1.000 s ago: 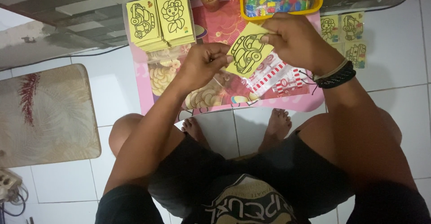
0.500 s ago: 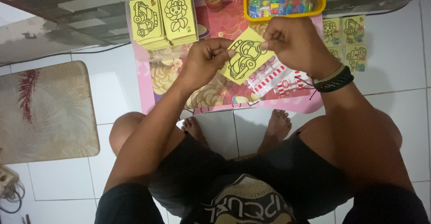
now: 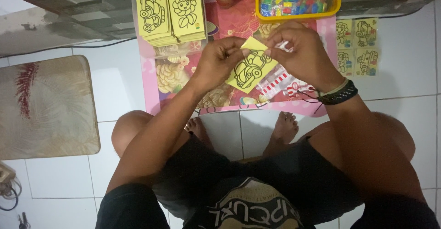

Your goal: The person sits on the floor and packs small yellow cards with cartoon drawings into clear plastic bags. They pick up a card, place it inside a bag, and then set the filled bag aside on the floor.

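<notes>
Two hands: both were raised over the pink mat (image 3: pixel 151 91), sharing one yellow card (image 3: pixel 250 68).
Left hand (image 3: pixel 220 61): fingers were pressed together, pinching the card's upper left edge.
Right hand (image 3: pixel 298 52): fingertips were closed on the card's upper right corner, where a small white strip (image 3: pixel 281 45) showed; whether it was part of the card could not be told.
Yellow card: bore a black car outline, was tilted, its long axis running from upper right down to lower left; it lay between the hands, touching both, neither nearer.
Card stacks (image 3: pixel 170 15): two piles of like yellow cards sat in a clear tray beyond the left hand.
Yellow bin (image 3: pixel 301 15): held many-coloured small packets, just beyond the right hand.
Loose cards (image 3: pixel 356 47): four lay on the floor tiles, right of the mat.
Clear wrapper (image 3: pixel 280 82): red-striped, lay on the mat under the card.
</notes>
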